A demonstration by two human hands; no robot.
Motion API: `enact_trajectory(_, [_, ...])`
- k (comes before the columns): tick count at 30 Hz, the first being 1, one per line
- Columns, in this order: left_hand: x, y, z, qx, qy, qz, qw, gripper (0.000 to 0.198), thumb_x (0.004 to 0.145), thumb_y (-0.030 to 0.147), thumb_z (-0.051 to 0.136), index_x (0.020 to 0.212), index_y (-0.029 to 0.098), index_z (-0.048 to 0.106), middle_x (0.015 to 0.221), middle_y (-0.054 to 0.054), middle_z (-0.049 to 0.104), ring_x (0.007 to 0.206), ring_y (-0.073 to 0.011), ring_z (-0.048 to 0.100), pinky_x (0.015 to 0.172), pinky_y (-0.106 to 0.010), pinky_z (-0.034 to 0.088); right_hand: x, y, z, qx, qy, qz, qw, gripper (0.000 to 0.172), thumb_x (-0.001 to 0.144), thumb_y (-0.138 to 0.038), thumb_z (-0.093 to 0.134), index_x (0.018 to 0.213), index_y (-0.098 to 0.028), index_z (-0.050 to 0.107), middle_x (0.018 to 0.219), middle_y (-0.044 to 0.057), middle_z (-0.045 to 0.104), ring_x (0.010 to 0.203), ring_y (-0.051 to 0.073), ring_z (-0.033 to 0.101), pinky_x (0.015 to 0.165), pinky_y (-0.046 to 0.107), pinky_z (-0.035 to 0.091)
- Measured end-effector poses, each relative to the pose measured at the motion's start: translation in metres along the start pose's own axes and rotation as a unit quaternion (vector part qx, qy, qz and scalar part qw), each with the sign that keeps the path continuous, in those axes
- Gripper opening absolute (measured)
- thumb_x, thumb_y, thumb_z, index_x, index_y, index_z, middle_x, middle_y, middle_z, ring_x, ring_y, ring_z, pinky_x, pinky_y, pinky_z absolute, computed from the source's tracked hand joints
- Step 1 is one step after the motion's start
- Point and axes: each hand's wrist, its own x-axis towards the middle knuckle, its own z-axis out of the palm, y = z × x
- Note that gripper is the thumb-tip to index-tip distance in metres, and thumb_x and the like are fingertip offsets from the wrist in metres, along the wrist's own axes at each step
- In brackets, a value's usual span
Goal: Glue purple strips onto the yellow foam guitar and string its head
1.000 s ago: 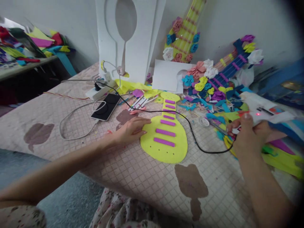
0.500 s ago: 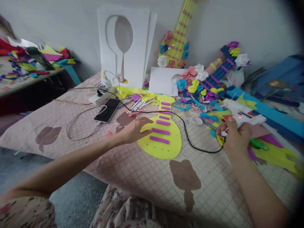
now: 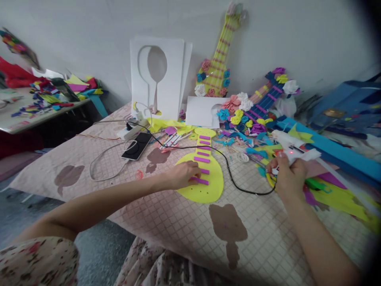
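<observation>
A yellow foam guitar cut-out [image 3: 212, 186] with purple strips glued across it lies on the pink quilted surface [image 3: 175, 222]. My left hand [image 3: 183, 176] rests on the left part of its body, fingers curled over the lowest purple strips [image 3: 203, 181]. My right hand [image 3: 285, 174] is closed round the handle of a white glue gun [image 3: 293, 147] with a red light on, held over the scraps at the right. A black cord [image 3: 235, 182] runs from the gun across the guitar's neck.
A phone [image 3: 137, 145], a power strip [image 3: 131, 131] and white cables lie at the back left. White foam boards [image 3: 157, 75] and two decorated foam guitars [image 3: 220, 59] lean on the wall. Coloured foam scraps [image 3: 250, 135] crowd the right side. A side table [image 3: 35, 115] stands at the left.
My left hand slid from the guitar's left edge onto its body, over the lower purple strips. The camera view tilted up and back. My right hand still grips the glue gun.
</observation>
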Motion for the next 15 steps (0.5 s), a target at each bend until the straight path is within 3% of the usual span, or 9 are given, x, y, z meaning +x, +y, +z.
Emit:
enact_trajectory(6, [-0.001,0.005,-0.001,0.052,-0.015,-0.001,0.999,0.03,0.092,0.031,0.05,0.118,0.019,0.059,0.103,-0.009,0.066,0.097,-0.0214,0.063,0.087,-0.034,0.048,0.004,-0.002,-0.004,0.027,-0.005,-0.048,0.998,0.03,0.074,-0.045,0.067,0.07,-0.019,0.053,0.048,-0.007,0.046,0.039,0.01,0.046,0.037,0.025,0.034])
enact_trajectory(11, [-0.019,0.032,-0.016,0.044,-0.034,-0.006,0.998,0.033,0.093,0.03,0.048,0.124,0.023,0.055,0.113,-0.009,0.064,0.107,-0.0212,0.06,0.093,-0.035,0.045,0.01,-0.001,-0.01,0.025,0.012,-0.057,0.998,0.03,0.074,-0.046,0.067,0.073,-0.018,0.054,0.048,-0.007,0.046,0.038,0.011,0.045,0.037,0.026,0.033])
enact_trajectory(15, [-0.044,0.051,-0.013,0.045,-0.035,-0.006,0.998,0.066,0.078,0.046,0.067,0.136,0.025,0.042,0.137,-0.012,0.05,0.124,-0.0291,0.047,0.102,-0.045,0.037,0.011,-0.001,-0.012,0.018,0.017,-0.057,0.998,0.03,0.075,-0.047,0.065,0.074,-0.019,0.053,0.05,-0.007,0.045,0.038,0.012,0.046,0.037,0.026,0.031])
